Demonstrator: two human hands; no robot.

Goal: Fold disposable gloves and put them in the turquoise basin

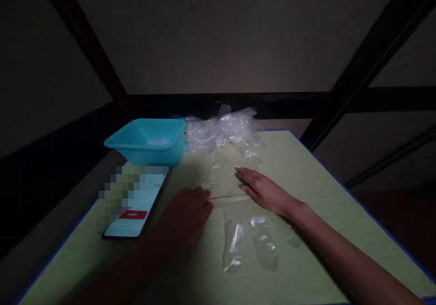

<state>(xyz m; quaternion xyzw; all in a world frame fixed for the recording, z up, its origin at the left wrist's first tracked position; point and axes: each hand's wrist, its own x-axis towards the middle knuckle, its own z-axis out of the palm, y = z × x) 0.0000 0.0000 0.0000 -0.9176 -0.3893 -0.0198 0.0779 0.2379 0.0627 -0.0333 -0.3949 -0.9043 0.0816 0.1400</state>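
Observation:
A clear plastic glove (264,246) lies flat on the table, its finger parts pointing towards me and a straight crease or edge running across its middle. My left hand (190,212) is at the left end of that crease, its fingers curled down and closed on the glove's edge; the fingertips are partly hidden. On the glove's right side rests my right hand (267,191), palm down, with the fingers stretched out and the thumb apart. Beyond the hands is a crumpled heap of clear plastic gloves (225,130).
A turquoise plastic basin (150,153) with something whitish inside stands at the back left. In front of it lies a phone (136,209) with its screen lit, partly pixelated. The yellow-green table (320,214) has a blue edge. Dark beams and a wall stand behind.

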